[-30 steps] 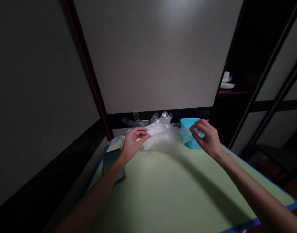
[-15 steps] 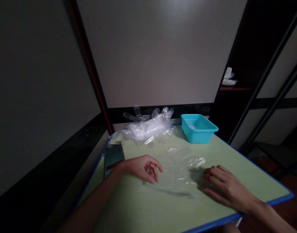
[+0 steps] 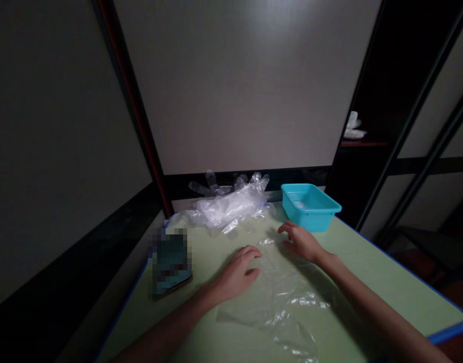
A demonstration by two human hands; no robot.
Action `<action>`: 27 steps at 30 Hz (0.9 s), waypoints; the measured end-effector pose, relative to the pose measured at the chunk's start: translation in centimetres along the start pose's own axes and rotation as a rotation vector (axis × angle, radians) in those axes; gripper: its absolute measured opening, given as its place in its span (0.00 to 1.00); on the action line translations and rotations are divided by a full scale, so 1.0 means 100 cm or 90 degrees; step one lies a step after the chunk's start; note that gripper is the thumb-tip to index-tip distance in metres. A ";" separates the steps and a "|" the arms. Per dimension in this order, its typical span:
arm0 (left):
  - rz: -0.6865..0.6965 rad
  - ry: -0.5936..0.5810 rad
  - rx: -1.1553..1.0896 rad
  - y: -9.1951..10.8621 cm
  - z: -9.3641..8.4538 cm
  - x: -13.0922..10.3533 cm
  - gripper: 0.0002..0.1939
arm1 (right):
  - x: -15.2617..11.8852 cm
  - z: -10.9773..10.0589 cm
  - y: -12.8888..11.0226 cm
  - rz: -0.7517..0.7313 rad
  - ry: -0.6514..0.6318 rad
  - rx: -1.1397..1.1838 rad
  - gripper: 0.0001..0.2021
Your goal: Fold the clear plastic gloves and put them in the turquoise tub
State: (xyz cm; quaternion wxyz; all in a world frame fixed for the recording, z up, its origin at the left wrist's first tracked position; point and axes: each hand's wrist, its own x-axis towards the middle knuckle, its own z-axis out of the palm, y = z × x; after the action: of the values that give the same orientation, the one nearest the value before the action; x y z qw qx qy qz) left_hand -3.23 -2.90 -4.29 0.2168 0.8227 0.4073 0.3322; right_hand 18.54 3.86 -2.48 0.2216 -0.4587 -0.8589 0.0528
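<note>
A clear plastic glove [image 3: 284,307] lies spread on the pale green table, its outline hard to make out. Over its left side is my left hand [image 3: 241,272], fingers bent and thumb apart, with nothing visible between them. My right hand [image 3: 301,242] hovers near the glove's far end, just in front of the turquoise basket [image 3: 316,218]; its fingers are curled loosely and apart, holding nothing I can see. A crumpled pile of clear plastic gloves [image 3: 227,204] rests at the table's back edge.
At the table's left edge lies a phone-like dark object [image 3: 173,264], partly pixelated. The green table [image 3: 383,282] has a blue rim. Behind it stands a pale panel [image 3: 250,101]. White items [image 3: 354,128] sit on a dark shelf at the right.
My right hand has moved left and away from me, toward the basket. My left hand has turned and its fingers now point forward. The clear glove now stretches nearer to me.
</note>
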 end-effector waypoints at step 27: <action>-0.015 -0.018 0.079 -0.001 0.001 -0.003 0.14 | -0.005 0.009 -0.029 -0.259 -0.031 0.054 0.14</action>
State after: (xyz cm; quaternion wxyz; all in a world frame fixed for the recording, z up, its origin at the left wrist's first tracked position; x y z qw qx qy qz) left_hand -3.39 -3.10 -4.54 0.1752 0.8343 0.4335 0.2921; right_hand 16.12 1.90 -2.59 0.2258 -0.2649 -0.9359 0.0541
